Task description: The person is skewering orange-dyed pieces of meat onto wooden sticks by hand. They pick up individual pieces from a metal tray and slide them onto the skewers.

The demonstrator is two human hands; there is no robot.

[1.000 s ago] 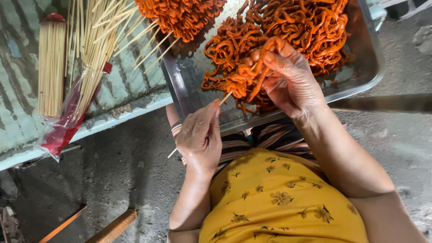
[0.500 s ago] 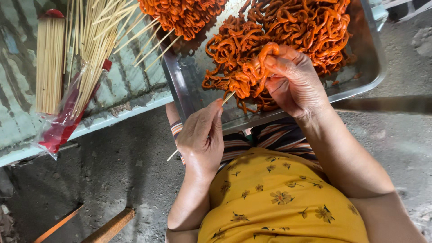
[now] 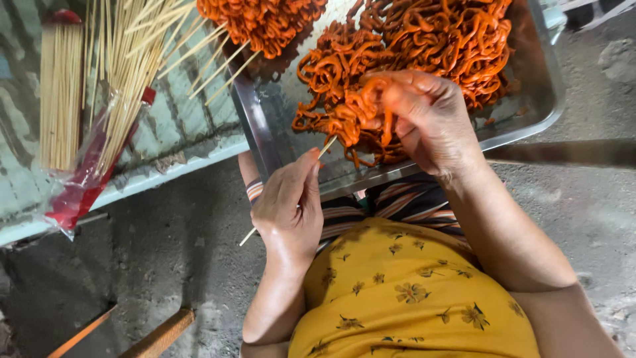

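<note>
My left hand [image 3: 289, 209] grips a thin bamboo skewer [image 3: 326, 147], its tip pointing up to the right over the near rim of a metal tray [image 3: 257, 126]. My right hand [image 3: 427, 119] holds a bunch of orange, curly strips [image 3: 361, 109] just above the skewer tip, the lowest strip touching it. The tray is piled with more of these orange strips [image 3: 437, 36]. A second heap of skewered orange strips [image 3: 262, 20] lies at the tray's far left.
Loose bamboo skewers [image 3: 132, 59] and a tied bundle of skewers [image 3: 59, 93] lie on a pale bench at left, partly in a clear and red plastic bag [image 3: 83, 185]. Two wooden sticks [image 3: 159, 335] lie on the grey concrete floor below. My lap shows yellow flowered cloth.
My right hand has lifted the bunch of strips and turned it a little toward the skewer tip. My left hand holds the skewer in much the same place.
</note>
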